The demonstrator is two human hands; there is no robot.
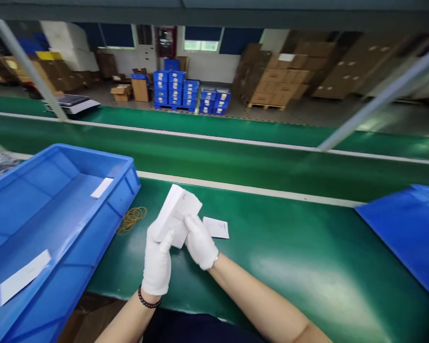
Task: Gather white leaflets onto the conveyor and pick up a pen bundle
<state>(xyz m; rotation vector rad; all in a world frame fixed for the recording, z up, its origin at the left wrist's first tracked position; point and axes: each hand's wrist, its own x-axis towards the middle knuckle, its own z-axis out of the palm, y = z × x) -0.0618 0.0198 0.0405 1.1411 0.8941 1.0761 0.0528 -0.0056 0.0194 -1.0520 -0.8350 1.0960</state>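
Both my hands wear white gloves and hold a stack of white cards (177,212) above the green bench top (289,257). My left hand (157,262) grips the stack's lower left side, and a bead bracelet sits on that wrist. My right hand (200,243) holds the stack from the lower right. A single white card (216,227) lies flat on the bench just right of my hands. A bunch of yellow rubber bands (131,219) lies on the bench to the left of the stack.
A large blue plastic crate (67,238) stands at my left with two white slips inside. Another blue bin (411,228) sits at the right edge. Green conveyor lanes (218,157) run beyond, with blue boxes and cardboard cartons stacked at the back.
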